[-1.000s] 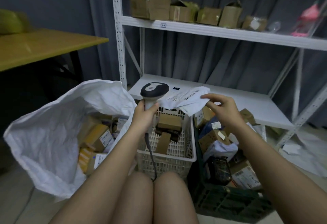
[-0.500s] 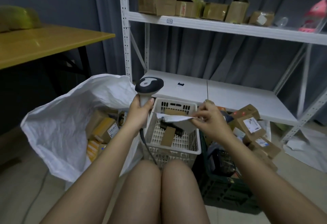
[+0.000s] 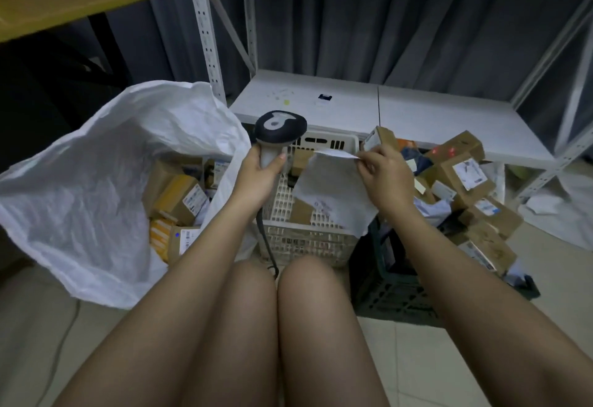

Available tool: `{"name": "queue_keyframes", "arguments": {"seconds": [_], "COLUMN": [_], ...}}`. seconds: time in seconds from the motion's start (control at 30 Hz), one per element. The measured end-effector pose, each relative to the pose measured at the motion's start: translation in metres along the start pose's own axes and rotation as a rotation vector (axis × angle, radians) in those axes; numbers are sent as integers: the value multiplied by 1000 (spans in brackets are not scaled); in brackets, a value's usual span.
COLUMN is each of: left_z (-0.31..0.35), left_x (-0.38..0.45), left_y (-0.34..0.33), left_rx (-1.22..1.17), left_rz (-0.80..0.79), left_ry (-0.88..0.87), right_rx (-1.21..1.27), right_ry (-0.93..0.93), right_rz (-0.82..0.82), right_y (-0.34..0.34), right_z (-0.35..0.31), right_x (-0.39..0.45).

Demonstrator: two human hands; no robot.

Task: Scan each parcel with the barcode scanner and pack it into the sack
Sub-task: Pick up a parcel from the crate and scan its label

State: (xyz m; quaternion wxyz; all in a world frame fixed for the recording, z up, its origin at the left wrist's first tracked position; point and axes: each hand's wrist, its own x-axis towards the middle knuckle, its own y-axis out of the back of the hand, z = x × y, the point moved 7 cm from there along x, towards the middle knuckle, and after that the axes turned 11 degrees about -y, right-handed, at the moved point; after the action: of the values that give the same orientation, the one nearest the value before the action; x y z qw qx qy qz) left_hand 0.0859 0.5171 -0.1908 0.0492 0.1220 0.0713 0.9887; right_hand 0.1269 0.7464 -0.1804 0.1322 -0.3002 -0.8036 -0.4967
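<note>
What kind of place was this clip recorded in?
Probably a small parcel-sorting or stockroom corner: metal shelving, a crate heaped with labelled boxes, and a white sack part-filled with parcels. The left hand holds a barcode scanner.

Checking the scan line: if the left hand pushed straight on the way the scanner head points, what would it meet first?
Probably the white soft parcel hanging from the right hand, just beyond the barcode scanner in the left hand; depth is uncertain.

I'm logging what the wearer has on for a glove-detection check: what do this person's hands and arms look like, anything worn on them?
Both are bare: the left hand and right hand wear no gloves, and no rings, watch or bracelets show. Both forearms are uncovered up to the picture's edge, with no sleeve in view. The left thumbnail looks short and unpainted.
</note>
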Motion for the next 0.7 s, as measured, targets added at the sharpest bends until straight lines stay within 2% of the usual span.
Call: {"name": "queue_keyframes", "arguments": {"seconds": [0.07, 0.1, 0.13, 0.3, 0.43, 0.53, 0.6, 0.7], "left_z": [-9, -16, -23, -73, -114, -133, -141, -146], "left_x": [9, 13, 15, 13, 19, 27, 30, 33], "left_y": [-7, -10, -14, -39, -55, -61, -65, -68], "left_rx": [8, 10, 10, 31, 86, 85, 72, 77], "left_rz": [-4, -6, -12, -99, -172, -186, -192, -201], "left_ry": [-1, 5, 12, 107, 199, 261, 292, 295], "right_rx": [3, 2, -1, -35, -101, -158, -163, 6], "right_ry": [52, 74, 77, -85, -199, -274, -275, -404], "right_rz": [48, 18, -62, -695, -914, -1003, -963, -850], "right_y": [-6, -16, -32, -144, -202, -223, -227, -226], "right_z": [-1, 3, 9, 64, 96, 115, 123, 132], "right_x": [1, -2, -9, -79, -120, -142, -147, -137]}}
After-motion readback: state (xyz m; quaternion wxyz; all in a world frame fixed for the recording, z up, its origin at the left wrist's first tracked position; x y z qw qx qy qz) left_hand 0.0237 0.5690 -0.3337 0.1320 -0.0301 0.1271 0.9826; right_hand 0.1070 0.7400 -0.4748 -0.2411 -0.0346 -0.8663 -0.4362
